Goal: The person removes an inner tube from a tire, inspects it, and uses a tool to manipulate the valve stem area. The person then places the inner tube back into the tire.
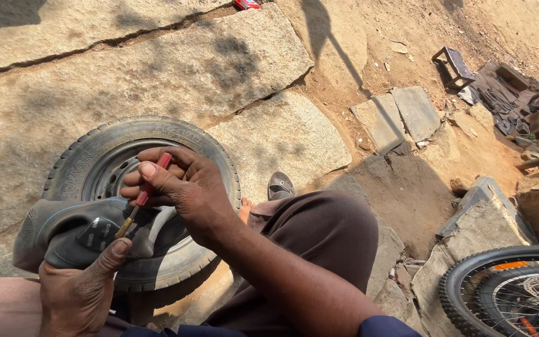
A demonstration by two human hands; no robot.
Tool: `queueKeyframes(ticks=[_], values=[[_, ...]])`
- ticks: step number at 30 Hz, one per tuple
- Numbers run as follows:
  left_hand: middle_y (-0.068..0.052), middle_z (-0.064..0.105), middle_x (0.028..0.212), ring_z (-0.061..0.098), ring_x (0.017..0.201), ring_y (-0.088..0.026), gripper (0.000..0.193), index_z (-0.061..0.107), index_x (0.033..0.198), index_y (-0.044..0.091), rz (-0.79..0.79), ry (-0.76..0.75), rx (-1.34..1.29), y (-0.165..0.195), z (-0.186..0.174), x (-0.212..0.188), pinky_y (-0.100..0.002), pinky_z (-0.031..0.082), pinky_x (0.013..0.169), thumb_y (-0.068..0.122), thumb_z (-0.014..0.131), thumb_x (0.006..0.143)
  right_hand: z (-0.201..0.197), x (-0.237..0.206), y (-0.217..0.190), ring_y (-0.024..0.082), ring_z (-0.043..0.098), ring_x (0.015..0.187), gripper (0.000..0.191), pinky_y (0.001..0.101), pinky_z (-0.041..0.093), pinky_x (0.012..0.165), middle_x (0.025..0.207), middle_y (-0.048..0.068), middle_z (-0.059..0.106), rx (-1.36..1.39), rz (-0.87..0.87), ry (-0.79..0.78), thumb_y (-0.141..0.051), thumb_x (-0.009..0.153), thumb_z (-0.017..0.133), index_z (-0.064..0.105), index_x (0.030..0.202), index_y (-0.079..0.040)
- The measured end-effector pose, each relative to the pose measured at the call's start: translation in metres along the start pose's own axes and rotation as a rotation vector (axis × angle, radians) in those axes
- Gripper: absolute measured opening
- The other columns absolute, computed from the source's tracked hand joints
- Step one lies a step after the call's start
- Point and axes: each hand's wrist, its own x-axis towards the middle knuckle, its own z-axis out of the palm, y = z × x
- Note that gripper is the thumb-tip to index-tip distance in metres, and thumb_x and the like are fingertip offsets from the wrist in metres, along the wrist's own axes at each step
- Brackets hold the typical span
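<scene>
Near left, on my lap: I sit over a car tyre point(95, 156) lying flat on the stone slabs point(157, 68).
Left hand point(76, 293): my fingers are closed around a folded black inner tube point(70, 234), thumb pressed on top.
Right hand point(169, 184): curled tight on a red-handled tool point(148, 187), its tip touching the tube.
Far right: a bicycle wheel point(513, 290).

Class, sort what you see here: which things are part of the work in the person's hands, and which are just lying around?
In the work:
right hand
red-handled tool
left hand
black inner tube

Lying about:
car tyre on its rim, under the tube
spoked bike wheel
small metal stool
tool clutter
stone slabs
</scene>
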Motion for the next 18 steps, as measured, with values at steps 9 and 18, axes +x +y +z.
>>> queueKeyframes(ticks=[9, 18], values=[[-0.013, 0.072, 0.116, 0.071, 0.111, -0.021, 0.027, 0.066, 0.122, 0.001, -0.015, -0.049, -0.185, 0.009, 0.006, -0.003, -0.040, 0.059, 0.103, 0.001, 0.072, 0.095, -0.011, -0.001, 0.009, 0.030, 0.072, 0.112, 0.048, 0.0449, 0.060, 0.101, 0.122, 0.022, 0.069, 0.131, -0.002, -0.130, -0.028, 0.112, 0.057, 0.049, 0.146, 0.004], [-0.011, 0.073, 0.116, 0.070, 0.111, -0.020, 0.027, 0.070, 0.119, 0.002, 0.079, -0.034, -0.034, 0.014, 0.014, -0.006, -0.037, 0.056, 0.103, 0.002, 0.075, 0.092, -0.006, -0.001, 0.003, 0.027, 0.072, 0.109, 0.057, 0.0451, 0.061, 0.097, 0.124, 0.017, 0.068, 0.122, -0.003, -0.106, -0.027, 0.106, 0.057, 0.037, 0.153, -0.003]])
